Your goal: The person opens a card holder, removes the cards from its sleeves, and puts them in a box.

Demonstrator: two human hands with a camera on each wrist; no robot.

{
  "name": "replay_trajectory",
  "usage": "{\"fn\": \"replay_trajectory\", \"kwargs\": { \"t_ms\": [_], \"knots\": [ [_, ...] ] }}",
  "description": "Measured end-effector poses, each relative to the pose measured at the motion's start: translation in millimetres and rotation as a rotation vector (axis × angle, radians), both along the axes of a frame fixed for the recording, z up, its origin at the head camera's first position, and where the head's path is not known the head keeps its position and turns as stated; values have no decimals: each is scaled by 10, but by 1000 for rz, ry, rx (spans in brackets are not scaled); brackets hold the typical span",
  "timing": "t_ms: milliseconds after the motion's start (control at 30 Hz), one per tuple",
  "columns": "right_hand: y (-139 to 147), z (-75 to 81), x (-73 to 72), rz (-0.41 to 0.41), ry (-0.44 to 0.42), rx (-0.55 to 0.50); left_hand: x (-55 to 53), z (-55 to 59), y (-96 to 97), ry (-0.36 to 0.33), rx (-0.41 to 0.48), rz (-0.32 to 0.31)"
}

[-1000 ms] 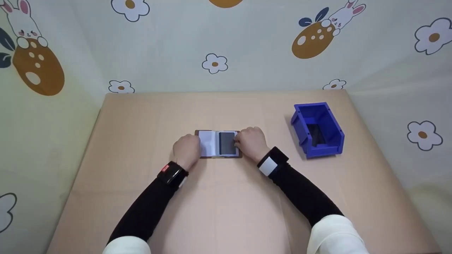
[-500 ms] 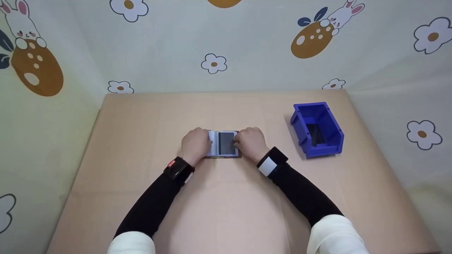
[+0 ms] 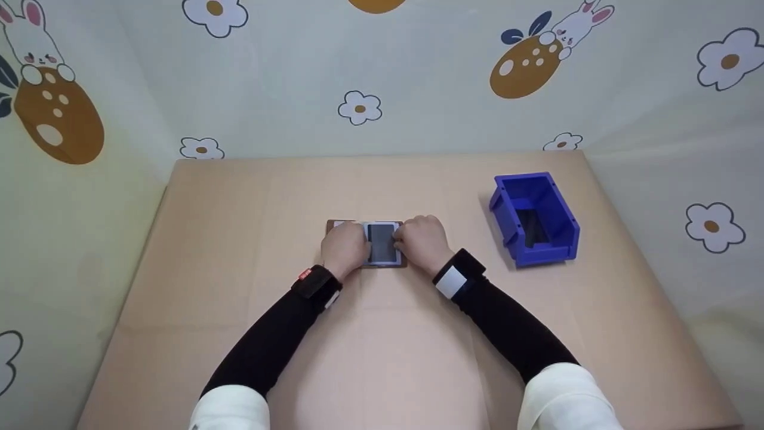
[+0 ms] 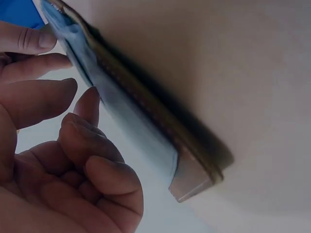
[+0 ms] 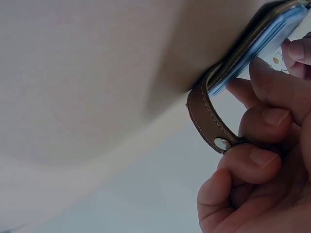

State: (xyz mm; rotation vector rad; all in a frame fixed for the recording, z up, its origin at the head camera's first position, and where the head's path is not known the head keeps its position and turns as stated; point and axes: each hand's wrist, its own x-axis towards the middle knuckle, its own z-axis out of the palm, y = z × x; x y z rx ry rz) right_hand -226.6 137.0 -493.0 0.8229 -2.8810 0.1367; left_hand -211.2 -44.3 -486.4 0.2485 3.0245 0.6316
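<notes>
A brown card holder (image 3: pixel 385 261) lies opened out mid-table, with clear sleeves inside. A dark card (image 3: pixel 382 240) shows in its right half. The left hand (image 3: pixel 346 249) is over the left half, covering most of it. In the left wrist view its fingers (image 4: pixel 109 177) are loosely curled, one fingertip touching the sleeves (image 4: pixel 126 121), the thumb standing apart from that finger. At the right edge the right hand (image 3: pixel 424 242) pinches the holder between thumb and forefinger. A stitched brown strap (image 5: pixel 206 116) with a metal snap (image 5: pixel 222 144) touches the right hand's curled fingers.
A blue plastic bin (image 3: pixel 514 233) stands at the right of the table, holding a dark flat item (image 3: pixel 531 228). Beyond the table (image 3: pixel 262 191) hangs a pale patterned curtain (image 3: pixel 286 89) at the back and sides.
The left hand has slid right from the holder's left edge to near the dark card, uncovering the brown left corner. The right hand keeps its place at the right edge.
</notes>
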Motion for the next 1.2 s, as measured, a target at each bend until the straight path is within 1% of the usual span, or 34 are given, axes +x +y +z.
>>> {"fn": "replay_trajectory", "kwargs": {
  "t_ms": [133, 433, 733, 900, 1200],
  "knots": [
    [-3, 0, -3, 5, 1, -6, -1, -8, 4, -3, -9, -13],
    [5, -7, 4, 16, 11, -19, -2, 18, 13, -80, -23, 23],
    [9, -5, 26, 12, 10, -22, -7, 28, 9, -149, 16, 46],
    [9, -12, 35, 9, 11, -32, -6, 32, 5, -161, 21, 54],
    [16, -24, 45, 13, 22, -32, -7, 27, -24, -197, 45, 38]
  ]
}}
